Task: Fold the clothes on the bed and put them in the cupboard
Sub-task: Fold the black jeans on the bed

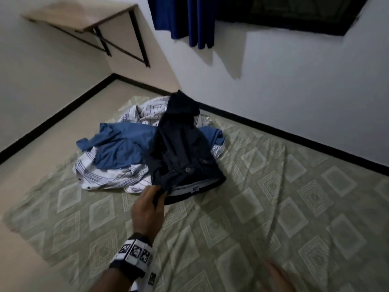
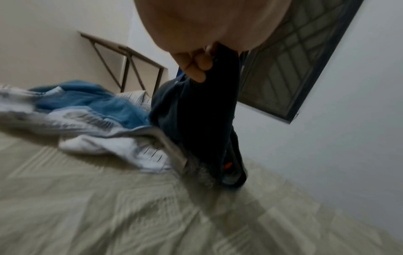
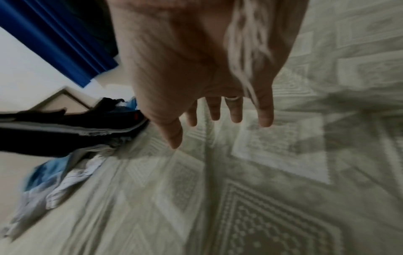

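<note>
The left hand (image 1: pixel 148 209) pinches the waistband of the dark trousers (image 1: pixel 182 148), fingers (image 2: pixel 197 66) curled round the cloth; the right hand (image 3: pixel 209 82) holds nothing, its fingers straight and spread.

The dark trousers lie on top of the pile of clothes on the bed (image 1: pixel 273 218), with the waist end toward 6 o'clock and the leg running up toward 12 o'clock in the head view. Under them, toward 9 o'clock, lies a blue garment (image 1: pixel 120 147), and below that a white striped shirt (image 1: pixel 109 179) which spreads toward 7 o'clock and 12 o'clock. The right hand is above the patterned green sheet at 5 o'clock, apart from the pile. A blue curtain (image 1: pixel 185 17) hangs at 12 o'clock beside a dark window (image 1: pixel 294 13), and a wooden wall shelf (image 1: pixel 84 17) is at 10 o'clock.
</note>
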